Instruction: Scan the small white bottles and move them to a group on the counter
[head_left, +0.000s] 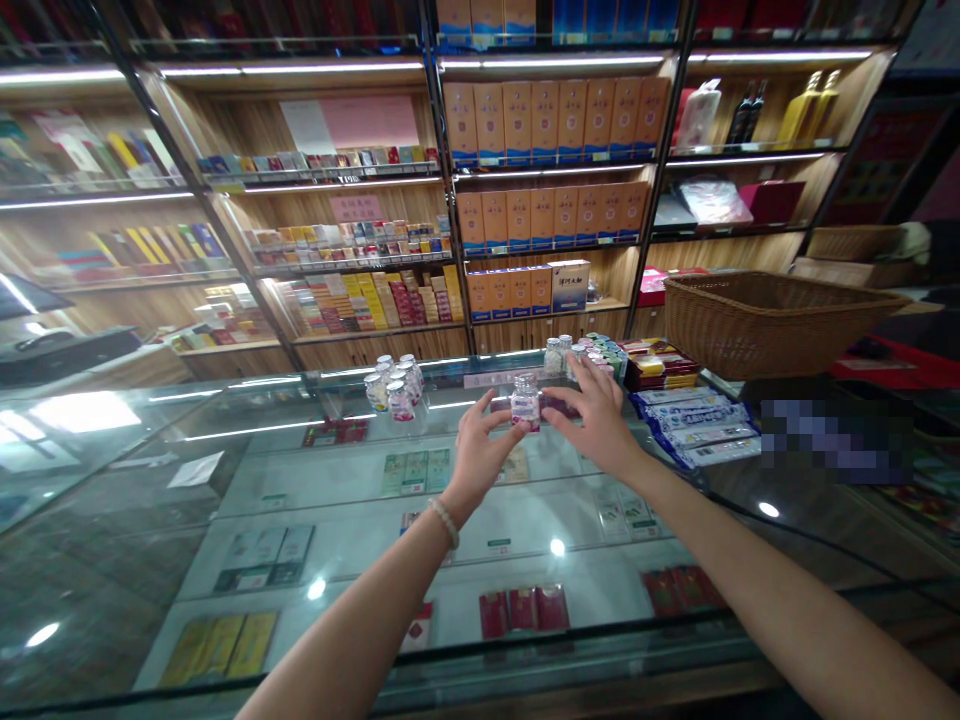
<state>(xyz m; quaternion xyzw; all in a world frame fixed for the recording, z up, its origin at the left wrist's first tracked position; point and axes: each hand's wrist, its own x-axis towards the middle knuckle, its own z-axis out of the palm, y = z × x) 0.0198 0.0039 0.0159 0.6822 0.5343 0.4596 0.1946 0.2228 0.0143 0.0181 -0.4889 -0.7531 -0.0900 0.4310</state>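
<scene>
- Left hand [484, 455] (beaded bracelet at the wrist): fingers clamped on the small jar [526, 408], low on its left side.
- Right hand [596, 415]: thumb and forefinger apart at the jar's right; whether they touch, I cannot tell.
- The jar stands upright above the glass table [352, 545].
- Blue-and-white packets [701, 425]: right of the jar.
- Clustered jars [395, 385]: left of it.
- Wicker basket [750, 330]: beyond, right.
</scene>
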